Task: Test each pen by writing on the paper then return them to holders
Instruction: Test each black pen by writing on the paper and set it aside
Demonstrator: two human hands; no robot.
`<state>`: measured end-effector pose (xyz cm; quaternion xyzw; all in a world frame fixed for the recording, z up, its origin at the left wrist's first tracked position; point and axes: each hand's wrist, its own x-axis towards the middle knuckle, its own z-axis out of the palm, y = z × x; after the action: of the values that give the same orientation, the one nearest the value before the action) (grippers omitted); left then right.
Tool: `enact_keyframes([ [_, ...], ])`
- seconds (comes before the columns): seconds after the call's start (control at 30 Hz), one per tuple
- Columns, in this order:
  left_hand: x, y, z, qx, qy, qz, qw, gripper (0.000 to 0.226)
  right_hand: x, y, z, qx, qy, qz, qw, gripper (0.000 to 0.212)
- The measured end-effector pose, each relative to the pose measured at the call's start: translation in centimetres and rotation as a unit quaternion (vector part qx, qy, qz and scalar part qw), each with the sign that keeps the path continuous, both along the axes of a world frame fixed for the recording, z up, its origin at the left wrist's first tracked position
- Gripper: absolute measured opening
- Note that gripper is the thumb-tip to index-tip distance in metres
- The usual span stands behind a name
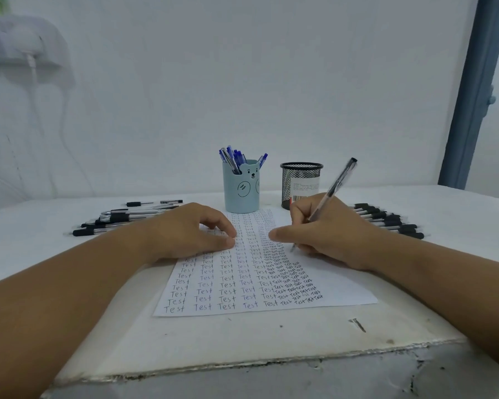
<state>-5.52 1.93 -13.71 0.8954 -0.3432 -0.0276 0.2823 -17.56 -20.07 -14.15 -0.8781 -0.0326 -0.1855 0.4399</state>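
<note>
A white paper [242, 295] covered with rows of the word "Test" lies on the table in front of me. My right hand [326, 234] grips a clear black-capped pen [336, 185], its tip down on the paper's right part. My left hand [190, 228] rests on the sheet's upper left with loosely curved fingers and holds nothing. Behind the sheet stands a light-blue bear holder [241, 188] with several blue pens, and to its right a black mesh holder [300, 182] in which no pens show.
Several black pens lie in a pile [121, 218] left of the paper, and another row of black pens [386, 218] lies to the right. The white table's chipped front edge [242, 367] runs close to me. A white wall stands behind the holders.
</note>
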Motion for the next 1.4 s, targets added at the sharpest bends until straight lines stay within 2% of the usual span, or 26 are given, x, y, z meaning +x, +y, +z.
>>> enact_keyframes([
  [0.17,-0.04,0.11,-0.13,0.000,0.001,-0.006,1.000,0.012,0.11,-0.08,-0.12,-0.021,0.017,0.005,1.000,0.047],
  [0.6,-0.20,-0.02,0.00,0.001,0.009,-0.004,1.000,0.013,0.10,0.08,-0.09,-0.046,0.022,0.017,0.999,0.035],
  [0.83,-0.19,0.01,0.01,0.005,0.007,-0.002,1.000,0.014,0.18,-0.05,-0.17,-0.023,0.021,0.020,0.999,0.042],
  [1.17,-0.15,0.02,-0.06,0.000,0.011,-0.005,1.000,0.013,0.36,0.04,-0.25,-0.037,0.015,0.022,0.999,0.034],
  [1.4,-0.42,0.00,0.05,0.007,0.014,-0.008,1.000,0.014,0.55,-0.33,-0.45,-0.031,0.005,0.023,0.999,0.038],
])
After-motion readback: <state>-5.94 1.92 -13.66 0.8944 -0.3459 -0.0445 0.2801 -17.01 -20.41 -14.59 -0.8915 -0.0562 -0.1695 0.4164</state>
